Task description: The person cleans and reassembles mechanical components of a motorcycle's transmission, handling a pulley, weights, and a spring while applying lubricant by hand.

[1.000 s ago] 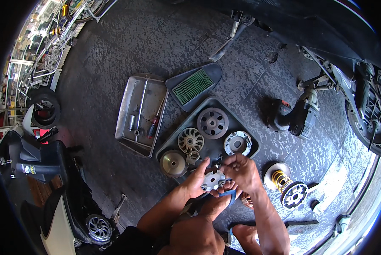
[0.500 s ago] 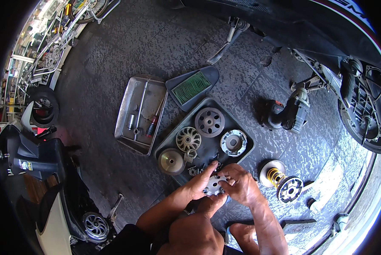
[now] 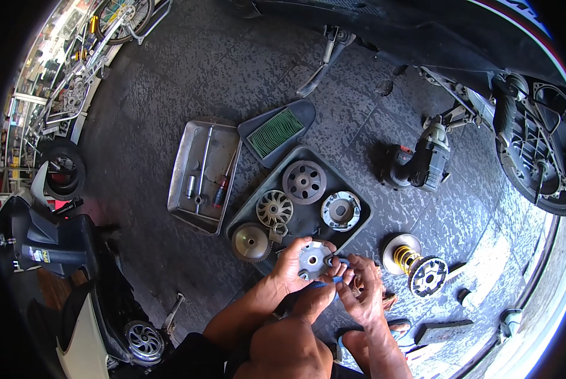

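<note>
My left hand [image 3: 287, 266] grips a round silver metal plate [image 3: 313, 259] with a hole at its centre, above the near edge of a dark tray [image 3: 366, 208]. Close to the plate's right side is my right hand [image 3: 364, 295], its fingers curled. Whatever they may hold is too small to make out. The tray bears a dark slotted drum [image 3: 304, 182], a finned fan disc [image 3: 275, 208], a toothed metal disc [image 3: 251, 242], a clutch shoe assembly [image 3: 341, 211] and a large nut [image 3: 279, 230].
Left of the tray, a metal pan [image 3: 177, 189] holds a long wrench and a screwdriver [image 3: 220, 191]. Behind lies a green air filter [image 3: 274, 134]. On the right are a power tool [image 3: 429, 158] and a pulley with yellow spring [image 3: 407, 259]. Scooters stand left [image 3: 74, 252] and right [image 3: 542, 151].
My right hand has come away from the plate, down and to the right. The plate has shifted up and left in my left hand and shows more of its face.
</note>
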Available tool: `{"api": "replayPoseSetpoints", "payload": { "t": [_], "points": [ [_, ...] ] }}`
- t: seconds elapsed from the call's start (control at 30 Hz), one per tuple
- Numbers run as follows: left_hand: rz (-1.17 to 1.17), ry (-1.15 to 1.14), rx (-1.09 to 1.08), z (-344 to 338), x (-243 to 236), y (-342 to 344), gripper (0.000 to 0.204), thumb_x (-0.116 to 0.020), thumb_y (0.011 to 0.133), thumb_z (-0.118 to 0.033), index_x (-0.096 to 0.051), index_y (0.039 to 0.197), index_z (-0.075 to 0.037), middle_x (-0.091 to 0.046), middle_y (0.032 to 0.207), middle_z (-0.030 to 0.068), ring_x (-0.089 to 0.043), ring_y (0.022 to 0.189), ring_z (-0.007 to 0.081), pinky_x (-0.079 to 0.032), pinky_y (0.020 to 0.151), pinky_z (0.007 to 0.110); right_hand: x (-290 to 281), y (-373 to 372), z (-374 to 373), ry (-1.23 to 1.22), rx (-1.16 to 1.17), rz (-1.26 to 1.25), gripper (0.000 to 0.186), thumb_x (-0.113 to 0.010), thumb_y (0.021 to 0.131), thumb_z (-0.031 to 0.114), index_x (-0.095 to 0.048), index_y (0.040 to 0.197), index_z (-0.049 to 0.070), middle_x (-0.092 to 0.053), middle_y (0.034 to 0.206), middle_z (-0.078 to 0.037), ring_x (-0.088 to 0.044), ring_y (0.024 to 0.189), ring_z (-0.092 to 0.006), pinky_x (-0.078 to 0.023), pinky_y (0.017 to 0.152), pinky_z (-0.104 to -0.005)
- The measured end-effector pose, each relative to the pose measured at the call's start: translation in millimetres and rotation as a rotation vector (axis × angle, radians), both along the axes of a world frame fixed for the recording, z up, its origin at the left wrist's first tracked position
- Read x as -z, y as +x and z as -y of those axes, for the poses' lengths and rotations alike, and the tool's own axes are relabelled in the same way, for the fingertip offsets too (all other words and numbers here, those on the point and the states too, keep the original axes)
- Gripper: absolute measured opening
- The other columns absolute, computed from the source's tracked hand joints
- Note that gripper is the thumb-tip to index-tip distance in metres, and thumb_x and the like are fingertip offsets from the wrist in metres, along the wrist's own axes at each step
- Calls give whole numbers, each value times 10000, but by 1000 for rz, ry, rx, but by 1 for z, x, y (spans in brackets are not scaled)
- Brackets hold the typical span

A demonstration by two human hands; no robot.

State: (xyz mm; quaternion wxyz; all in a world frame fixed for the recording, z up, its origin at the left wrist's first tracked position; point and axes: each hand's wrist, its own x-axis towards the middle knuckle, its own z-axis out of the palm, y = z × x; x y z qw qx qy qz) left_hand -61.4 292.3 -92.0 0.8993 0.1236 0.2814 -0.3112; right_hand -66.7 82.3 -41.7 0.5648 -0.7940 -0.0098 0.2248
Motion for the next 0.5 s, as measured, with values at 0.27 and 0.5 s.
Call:
{"api": "replayPoseSetpoints", "payload": {
  "t": [0.27,0.5],
  "points": [
    [-45,-22,-49,11,-17,7,601,-433,976,-548,-595,1246,-35,-663,1165,196,-641,1125,340,-505,993,489,-9,-17,-28,-278,-14,456,546,-843,676,118,-620,1170,53,-564,1166,-149,-546,1071,-348,-452,922,-458],
    [-69,48,9,13,-13,0,560,-461,1007,-556,-597,1208,-51,-651,1216,190,-635,1157,330,-495,1014,485,-5,-13,-35,-120,165,529,264,-778,770,-1,-642,995,22,-639,956,-125,-618,816,-286,-504,734,-373]
  ]
}}
